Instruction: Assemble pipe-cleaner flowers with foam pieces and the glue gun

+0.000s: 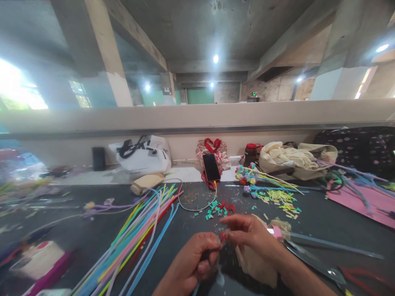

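Red piece [222, 236] between 2 hands [199, 255]

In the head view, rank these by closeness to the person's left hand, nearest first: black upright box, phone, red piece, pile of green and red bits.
From the left hand:
1. Red piece, at its fingertips.
2. Pile of green and red bits, just beyond.
3. Phone, farther back, near the middle.
4. Black upright box, far back, to the left.

Concrete beams [138, 39] are spanning the upper frame and colored craft stems [131, 242] are lying lower left, indicating a workshop.
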A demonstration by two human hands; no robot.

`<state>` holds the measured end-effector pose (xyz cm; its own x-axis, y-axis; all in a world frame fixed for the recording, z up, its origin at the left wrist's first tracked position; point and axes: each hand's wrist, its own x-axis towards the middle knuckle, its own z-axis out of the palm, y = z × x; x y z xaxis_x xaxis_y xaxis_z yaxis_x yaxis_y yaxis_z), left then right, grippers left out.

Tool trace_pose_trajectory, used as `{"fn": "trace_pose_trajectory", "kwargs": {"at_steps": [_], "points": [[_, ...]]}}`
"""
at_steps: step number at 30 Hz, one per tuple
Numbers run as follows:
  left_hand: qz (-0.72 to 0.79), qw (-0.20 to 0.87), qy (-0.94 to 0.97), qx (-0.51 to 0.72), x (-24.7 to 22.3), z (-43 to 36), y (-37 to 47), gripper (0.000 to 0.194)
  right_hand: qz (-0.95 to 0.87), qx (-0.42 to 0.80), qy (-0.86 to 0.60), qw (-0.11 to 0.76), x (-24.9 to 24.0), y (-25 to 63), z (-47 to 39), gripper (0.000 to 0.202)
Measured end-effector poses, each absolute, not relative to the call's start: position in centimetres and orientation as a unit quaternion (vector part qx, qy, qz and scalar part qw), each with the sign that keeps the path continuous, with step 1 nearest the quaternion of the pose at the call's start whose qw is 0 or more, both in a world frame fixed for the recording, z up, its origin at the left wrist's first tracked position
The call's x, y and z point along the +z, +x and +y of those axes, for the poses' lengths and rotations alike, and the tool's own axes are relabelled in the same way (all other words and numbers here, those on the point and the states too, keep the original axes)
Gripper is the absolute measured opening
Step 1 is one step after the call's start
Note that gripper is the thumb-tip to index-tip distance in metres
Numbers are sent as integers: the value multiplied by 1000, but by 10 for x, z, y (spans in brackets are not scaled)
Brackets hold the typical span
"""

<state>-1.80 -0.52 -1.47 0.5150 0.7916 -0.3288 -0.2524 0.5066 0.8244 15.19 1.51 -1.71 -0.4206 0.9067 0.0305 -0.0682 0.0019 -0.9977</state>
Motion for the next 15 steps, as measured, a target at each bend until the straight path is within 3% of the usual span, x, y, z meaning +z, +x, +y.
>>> {"fn": "trace_pose_trajectory", "kwargs": {"at_steps": [3, 9, 15], "points": [[359, 793, 379, 314, -16, -6, -17, 13, -589, 627, -319, 399, -16, 148, 10, 31], [366, 797, 387, 287, -12, -8, -14, 12, -624, 595, -311, 400, -12, 148, 7, 10], [377, 784, 396, 295, -13, -8, -13, 13, -633, 587, -328, 384, -13, 147, 8, 8]]}}
